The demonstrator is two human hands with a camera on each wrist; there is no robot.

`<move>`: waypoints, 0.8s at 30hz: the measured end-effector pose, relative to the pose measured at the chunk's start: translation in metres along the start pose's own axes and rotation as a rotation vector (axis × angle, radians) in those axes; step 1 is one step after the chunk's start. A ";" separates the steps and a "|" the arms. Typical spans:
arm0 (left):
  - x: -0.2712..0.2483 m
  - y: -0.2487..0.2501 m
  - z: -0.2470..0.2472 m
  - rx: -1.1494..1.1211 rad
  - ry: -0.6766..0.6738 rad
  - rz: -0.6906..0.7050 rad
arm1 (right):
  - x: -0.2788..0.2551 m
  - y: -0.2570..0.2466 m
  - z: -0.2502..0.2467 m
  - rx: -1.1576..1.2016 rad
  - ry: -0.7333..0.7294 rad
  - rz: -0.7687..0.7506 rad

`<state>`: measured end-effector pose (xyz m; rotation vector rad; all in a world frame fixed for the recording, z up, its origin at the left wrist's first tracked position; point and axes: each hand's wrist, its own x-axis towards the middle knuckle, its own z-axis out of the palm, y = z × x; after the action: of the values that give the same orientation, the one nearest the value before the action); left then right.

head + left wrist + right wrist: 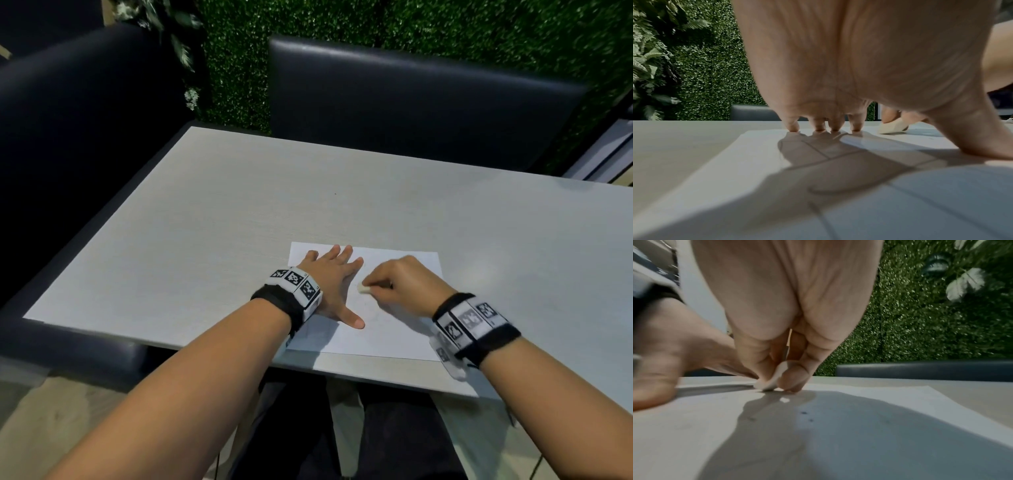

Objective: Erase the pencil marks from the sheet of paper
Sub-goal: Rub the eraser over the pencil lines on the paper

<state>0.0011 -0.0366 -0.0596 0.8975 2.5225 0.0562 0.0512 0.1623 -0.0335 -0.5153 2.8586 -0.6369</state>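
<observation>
Paper (394, 329) lay on grey table (205, 222) | left hand (334, 284) pressed it flat, fingers spread | right hand (407, 282) pinched white eraser (363, 288) against sheet

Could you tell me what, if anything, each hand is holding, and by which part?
The right hand pinches a small white eraser by its upper end. The left hand holds nothing; it presses flat on the white paper sheet.

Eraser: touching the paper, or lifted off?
Touching. In the right wrist view the eraser, pinched by the right hand, meets the paper with no gap under its tip; the left wrist view agrees.
</observation>
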 end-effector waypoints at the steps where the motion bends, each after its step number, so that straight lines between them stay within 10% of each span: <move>1: -0.001 0.000 -0.001 -0.006 -0.006 -0.004 | 0.007 0.002 -0.003 -0.012 0.006 0.018; 24: -0.001 0.003 0.001 0.022 0.011 0.000 | -0.002 -0.005 0.001 0.020 -0.069 -0.055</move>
<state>0.0035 -0.0350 -0.0595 0.9078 2.5379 0.0329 0.0548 0.1589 -0.0321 -0.6031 2.7790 -0.6433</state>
